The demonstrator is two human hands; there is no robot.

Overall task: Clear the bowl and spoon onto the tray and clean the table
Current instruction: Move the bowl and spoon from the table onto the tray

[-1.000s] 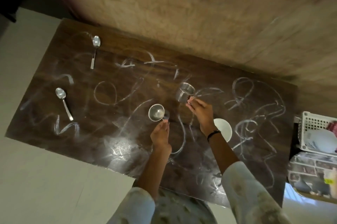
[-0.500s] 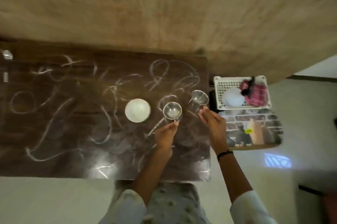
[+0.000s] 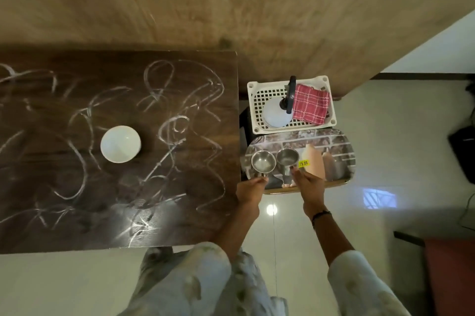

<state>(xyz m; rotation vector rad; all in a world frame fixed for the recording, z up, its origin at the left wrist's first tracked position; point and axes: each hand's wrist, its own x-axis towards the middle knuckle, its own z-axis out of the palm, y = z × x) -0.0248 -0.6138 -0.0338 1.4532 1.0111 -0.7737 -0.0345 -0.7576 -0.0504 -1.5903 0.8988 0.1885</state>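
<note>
Head view: left hand (image 3: 250, 188) and right hand (image 3: 307, 182) each pinch a steel cup (image 3: 262, 161) (image 3: 287, 158) over the tray (image 3: 341, 147), apparently to set both down.

Counter (image 3: 77, 212): dark wood-grain top, faintly glossy, streaked with chalky white smears. Bowl (image 3: 120, 143): smooth, glossy white, ceramic-looking. Two cups (image 3: 263, 160) and (image 3: 288, 156): polished metal, reflective inside. Tray (image 3: 344, 143): glossy printed surface with a pale rim. Basket (image 3: 257, 99): white perforated plastic, matt. Cloth (image 3: 311, 104): red checked woven fabric. Floor (image 3: 385, 135): shiny light tiles. Wall (image 3: 231, 1): matt wood grain.
</note>
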